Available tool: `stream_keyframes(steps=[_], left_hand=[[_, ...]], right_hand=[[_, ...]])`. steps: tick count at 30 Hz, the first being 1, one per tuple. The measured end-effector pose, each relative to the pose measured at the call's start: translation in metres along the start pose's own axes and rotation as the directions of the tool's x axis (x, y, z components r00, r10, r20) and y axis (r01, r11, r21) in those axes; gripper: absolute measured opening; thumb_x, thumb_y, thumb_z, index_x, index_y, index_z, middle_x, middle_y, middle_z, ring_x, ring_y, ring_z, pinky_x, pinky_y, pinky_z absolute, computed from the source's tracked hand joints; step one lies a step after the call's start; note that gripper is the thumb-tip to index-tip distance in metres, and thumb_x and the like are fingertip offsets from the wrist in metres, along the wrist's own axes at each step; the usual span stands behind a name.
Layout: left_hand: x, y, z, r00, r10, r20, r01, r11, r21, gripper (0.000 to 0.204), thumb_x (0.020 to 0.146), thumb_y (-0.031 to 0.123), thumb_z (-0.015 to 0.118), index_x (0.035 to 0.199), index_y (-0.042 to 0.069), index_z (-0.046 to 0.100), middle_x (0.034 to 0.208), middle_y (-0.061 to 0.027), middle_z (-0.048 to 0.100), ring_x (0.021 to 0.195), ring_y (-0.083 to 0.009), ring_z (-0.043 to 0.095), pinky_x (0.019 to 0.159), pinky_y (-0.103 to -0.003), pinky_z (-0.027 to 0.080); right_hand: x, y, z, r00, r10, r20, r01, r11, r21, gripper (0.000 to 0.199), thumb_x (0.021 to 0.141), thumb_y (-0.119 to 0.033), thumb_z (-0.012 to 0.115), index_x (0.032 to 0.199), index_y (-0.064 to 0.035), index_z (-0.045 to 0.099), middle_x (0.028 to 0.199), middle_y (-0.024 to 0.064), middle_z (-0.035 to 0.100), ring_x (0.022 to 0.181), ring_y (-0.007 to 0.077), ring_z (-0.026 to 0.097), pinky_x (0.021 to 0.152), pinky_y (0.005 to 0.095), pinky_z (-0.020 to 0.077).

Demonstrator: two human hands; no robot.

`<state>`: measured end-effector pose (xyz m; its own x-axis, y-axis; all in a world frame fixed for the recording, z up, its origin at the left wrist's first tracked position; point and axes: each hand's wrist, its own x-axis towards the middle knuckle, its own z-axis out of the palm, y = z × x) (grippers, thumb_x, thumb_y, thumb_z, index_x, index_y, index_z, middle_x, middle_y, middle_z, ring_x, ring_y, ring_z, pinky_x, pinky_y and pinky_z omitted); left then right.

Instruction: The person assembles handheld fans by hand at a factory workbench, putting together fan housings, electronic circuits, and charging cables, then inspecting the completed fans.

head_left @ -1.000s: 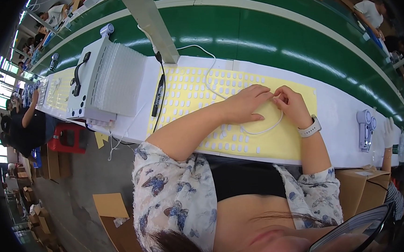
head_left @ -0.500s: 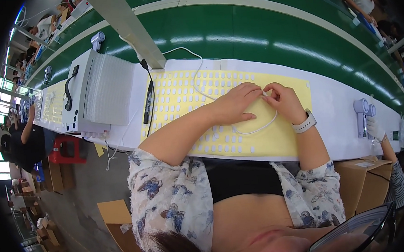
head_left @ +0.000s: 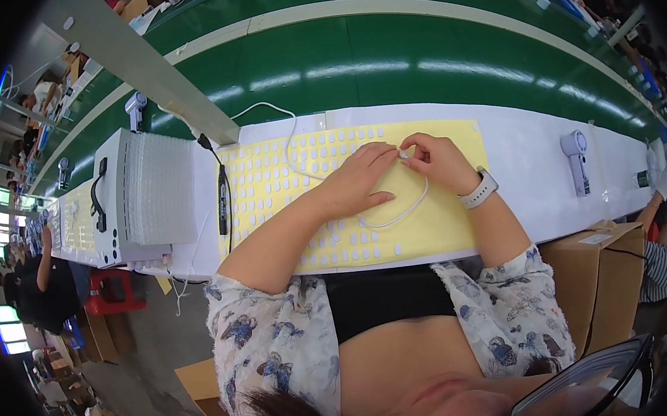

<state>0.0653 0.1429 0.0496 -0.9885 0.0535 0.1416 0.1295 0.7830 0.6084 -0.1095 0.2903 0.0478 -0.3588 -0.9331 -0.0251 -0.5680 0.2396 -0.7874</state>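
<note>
A yellow sheet (head_left: 458, 218) bearing rows of small white rounded pieces (head_left: 397, 249) lies on the white-covered bench. My left hand (head_left: 359, 181) rests over it, palm down, fingers stretched out and thumb apart. Its fingertips are close beside those of my right hand (head_left: 437, 162), which wears a white-strapped watch. Thumb and forefinger of the right hand pinch a small white piece (head_left: 403, 154) that looks like the end of the white cable (head_left: 387, 226). That cable loops below the hands, passes under my left hand and runs away toward the metal post.
Left of the sheet lie a black marker pen (head_left: 223, 204) and a black cord. Beyond stands a pale box (head_left: 110, 196) with bubble wrap (head_left: 163, 189). A handheld fan (head_left: 576, 162) stands right. The metal post (head_left: 146, 66) rises at the bench's far side; a cardboard box (head_left: 609, 281) sits below right.
My view has shifted, so bench and hands appear farther left. Both hands keep nearly the same pose at the white piece. At the right, a co-worker's gloved hand has drawn away from the fan.
</note>
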Motion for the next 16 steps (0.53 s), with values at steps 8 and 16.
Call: stream_keyframes(steps=[8,16], left_hand=[[0.0010,-0.0010,-0.0008,0.999,0.027,-0.019,-0.026,0.999,0.029,0.070,0.077,0.023,0.073,0.134,-0.001,0.039,0.136,-0.0187,0.040,0.130,-0.0352,0.036,0.109,-0.041,0.032],[0.0021,0.0022,-0.0036,1.000,-0.026,0.015,0.026,1.000,-0.016,0.071,0.077,0.020,0.073,0.137,0.001,0.039,0.140,-0.0173,0.037,0.132,-0.0350,0.032,0.112,-0.041,0.029]], right_hand=[[-0.0007,-0.0012,0.0003,1.000,0.009,0.003,-0.009,1.000,-0.014,0.019,0.082,-0.016,0.069,0.097,-0.0061,0.063,0.060,0.0039,0.056,0.054,0.0156,0.053,0.054,0.0299,0.0421],[0.0008,0.0006,-0.0008,1.000,0.013,0.020,-0.014,1.000,0.014,0.021,0.082,-0.010,0.069,0.101,-0.0045,0.063,0.062,0.0006,0.054,0.056,0.0087,0.048,0.053,0.0246,0.0405]])
